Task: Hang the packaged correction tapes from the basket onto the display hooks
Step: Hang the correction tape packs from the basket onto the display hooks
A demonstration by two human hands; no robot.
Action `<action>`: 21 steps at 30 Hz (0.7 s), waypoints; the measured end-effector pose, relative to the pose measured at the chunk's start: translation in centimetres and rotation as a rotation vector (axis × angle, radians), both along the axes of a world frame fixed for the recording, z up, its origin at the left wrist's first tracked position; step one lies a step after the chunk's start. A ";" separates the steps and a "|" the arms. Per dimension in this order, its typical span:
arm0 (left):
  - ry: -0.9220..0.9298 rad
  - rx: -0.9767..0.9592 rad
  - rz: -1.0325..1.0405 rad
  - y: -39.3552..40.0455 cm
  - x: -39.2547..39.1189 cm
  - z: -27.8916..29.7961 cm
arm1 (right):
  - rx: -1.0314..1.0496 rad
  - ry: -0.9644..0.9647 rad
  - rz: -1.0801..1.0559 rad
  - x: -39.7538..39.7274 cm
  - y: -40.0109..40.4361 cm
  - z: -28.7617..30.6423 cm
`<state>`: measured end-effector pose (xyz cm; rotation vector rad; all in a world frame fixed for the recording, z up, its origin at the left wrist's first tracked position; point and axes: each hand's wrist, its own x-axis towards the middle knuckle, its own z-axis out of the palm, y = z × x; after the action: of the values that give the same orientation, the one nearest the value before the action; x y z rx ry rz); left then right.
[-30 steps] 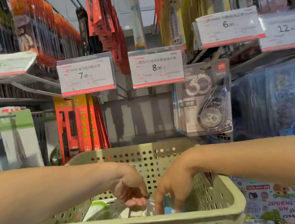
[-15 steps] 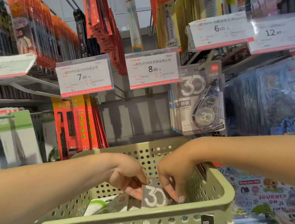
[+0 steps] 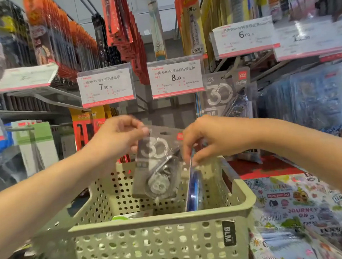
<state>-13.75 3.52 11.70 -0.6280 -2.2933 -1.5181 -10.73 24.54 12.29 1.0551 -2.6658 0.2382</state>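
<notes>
A grey packaged correction tape (image 3: 157, 165) marked "30" hangs above the pale green perforated basket (image 3: 159, 224), pinched at its top left corner by my left hand (image 3: 118, 136). My right hand (image 3: 204, 140) grips the top of a blue-edged package (image 3: 193, 193) that stands on edge in the basket's right side. More packages lie on the basket floor, mostly hidden by its front wall. On a display hook at the upper right hang matching grey "30" packages (image 3: 226, 96), behind the 8.00 price tag (image 3: 175, 79).
Price tags 7.90 (image 3: 106, 86) and 6.00 (image 3: 242, 36) jut out on hooks. Orange-red packages (image 3: 88, 125) hang at left, blue wrapped goods (image 3: 311, 102) at right. Colourful notebooks (image 3: 295, 207) lie right of the basket.
Both hands rose out of the basket. The left hand lifted the grey "30" package up above the rim, and the right hand pulled a blue-edged package upright.
</notes>
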 end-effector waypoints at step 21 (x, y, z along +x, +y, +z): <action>0.440 -0.313 -0.352 3.3 3.0 2.0 | -0.107 0.507 -0.129 5.1 1.6 1.4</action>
<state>-10.77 6.79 13.69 -1.3604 -2.1545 -1.0080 -5.64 26.11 13.71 0.7801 -2.2245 0.0717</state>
